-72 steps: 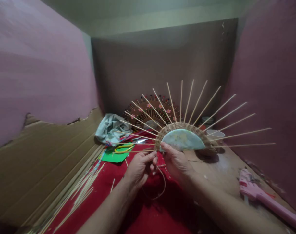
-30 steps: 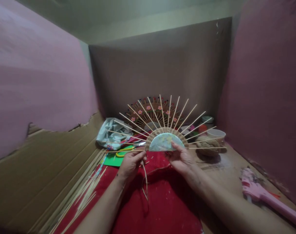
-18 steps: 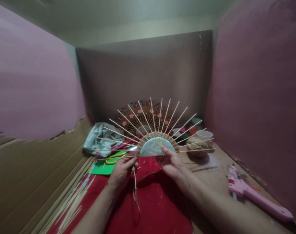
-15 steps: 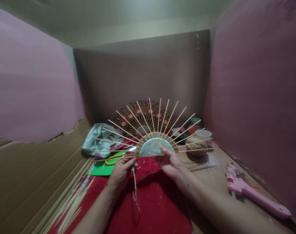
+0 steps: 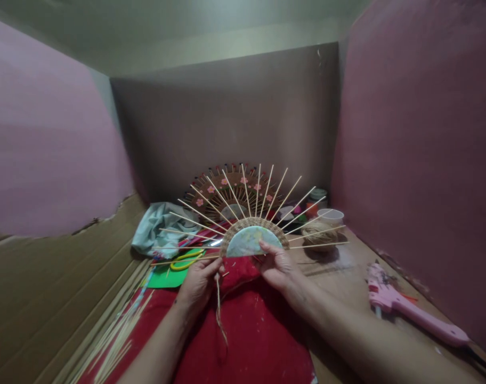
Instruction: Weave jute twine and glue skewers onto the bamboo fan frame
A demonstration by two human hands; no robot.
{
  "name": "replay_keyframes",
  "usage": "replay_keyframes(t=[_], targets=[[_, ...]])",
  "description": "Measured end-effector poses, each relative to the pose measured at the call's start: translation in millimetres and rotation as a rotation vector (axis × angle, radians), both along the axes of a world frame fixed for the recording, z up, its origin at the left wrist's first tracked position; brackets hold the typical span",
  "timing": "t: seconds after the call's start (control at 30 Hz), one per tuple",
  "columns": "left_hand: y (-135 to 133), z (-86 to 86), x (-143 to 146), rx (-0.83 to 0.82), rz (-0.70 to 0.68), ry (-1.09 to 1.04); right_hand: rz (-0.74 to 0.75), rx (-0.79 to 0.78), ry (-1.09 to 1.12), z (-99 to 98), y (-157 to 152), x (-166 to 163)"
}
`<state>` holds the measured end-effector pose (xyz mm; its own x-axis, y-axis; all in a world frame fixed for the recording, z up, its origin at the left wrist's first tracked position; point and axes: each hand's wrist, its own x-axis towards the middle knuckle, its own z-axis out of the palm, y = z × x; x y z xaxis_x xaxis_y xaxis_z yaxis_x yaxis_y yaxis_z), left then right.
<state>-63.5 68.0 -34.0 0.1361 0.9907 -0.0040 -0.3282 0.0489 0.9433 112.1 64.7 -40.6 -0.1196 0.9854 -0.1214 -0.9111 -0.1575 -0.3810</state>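
Observation:
Both hands hold up a half-round woven fan (image 5: 249,241) with a pale, marbled centre, a band of woven twine and several thin sticks spread outward. My right hand (image 5: 278,265) grips its lower right edge, thumb on the pale face and fingers behind. At the lower left corner, my left hand (image 5: 201,280) pinches the band's end by the lowest stick. A loose length of twine (image 5: 219,312) hangs below my left fingers over the red cloth (image 5: 251,336).
Behind stands a finished-looking fan with pink flowers (image 5: 244,181). Yellow-handled scissors (image 5: 186,260) rest on a green sheet (image 5: 163,278) at left, near loose sticks (image 5: 115,346) and a pale cloth (image 5: 157,229). A twine ball (image 5: 320,237) and pink glue gun (image 5: 419,314) lie at right.
The view has shifted slightly, so the surroundings sit a little further left. Both hands keep the same hold on the woven fan, which has hardly moved.

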Motion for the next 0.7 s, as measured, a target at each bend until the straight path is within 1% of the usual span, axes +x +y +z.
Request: replay_keyframes(t=[0.2,0.37,0.47,0.7], targets=[[2,-6.5,-1,-0.041,-0.033,-0.035,0.021,0.014,-0.003,-3.1,-1,-1],[2,-8.9,0,-0.087,-0.064,-0.059,-0.003,0.005,0.000,-4.9,-1,-1],[0,-8.2,3,-0.115,-0.089,-0.072,-0.010,-0.015,0.007,-6.1,0,-1],[1,-10.3,6,-0.186,-0.084,-0.068,-0.020,-0.087,0.001,-12.3,1,2]])
